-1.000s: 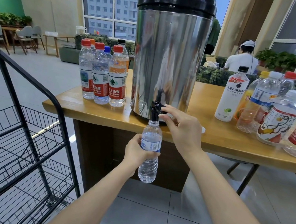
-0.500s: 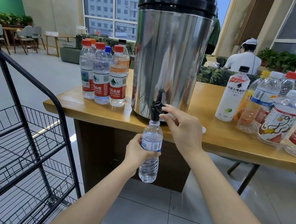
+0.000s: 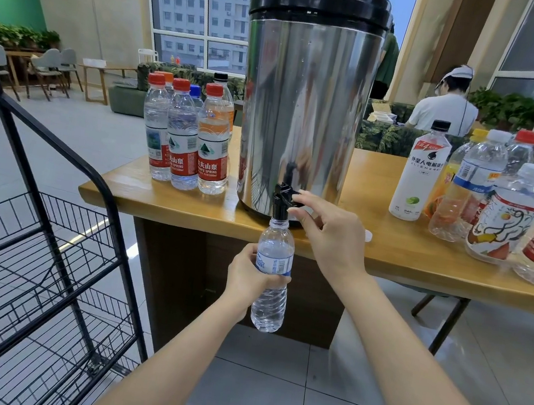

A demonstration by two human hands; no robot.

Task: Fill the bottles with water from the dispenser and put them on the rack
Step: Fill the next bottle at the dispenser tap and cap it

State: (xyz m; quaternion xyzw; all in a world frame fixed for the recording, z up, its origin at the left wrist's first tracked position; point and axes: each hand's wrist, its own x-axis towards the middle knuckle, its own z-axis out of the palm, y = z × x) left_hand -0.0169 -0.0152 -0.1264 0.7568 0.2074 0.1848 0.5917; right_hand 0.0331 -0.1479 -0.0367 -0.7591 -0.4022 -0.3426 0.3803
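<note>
A tall steel dispenser point(image 3: 302, 110) with a black lid stands on the wooden table point(image 3: 390, 252). Its black tap point(image 3: 283, 197) juts over the table's front edge. My left hand point(image 3: 247, 277) grips a small clear bottle point(image 3: 270, 293) with a blue-and-white label, held upright with its open neck right under the tap. The bottle looks nearly full of water. My right hand point(image 3: 327, 232) pinches the tap's lever with thumb and fingers. A black wire rack point(image 3: 28, 257) stands on the floor at the left, its shelves bare.
Several capped bottles with red labels point(image 3: 191, 142) stand left of the dispenser. Several mixed bottles point(image 3: 502, 196) crowd the table's right end. A person in white sits beyond the table at the back right point(image 3: 446, 107). Grey tiled floor lies below.
Both hands stay where they were, left on the bottle and right on the tap. The water level in the bottle seems slightly higher.
</note>
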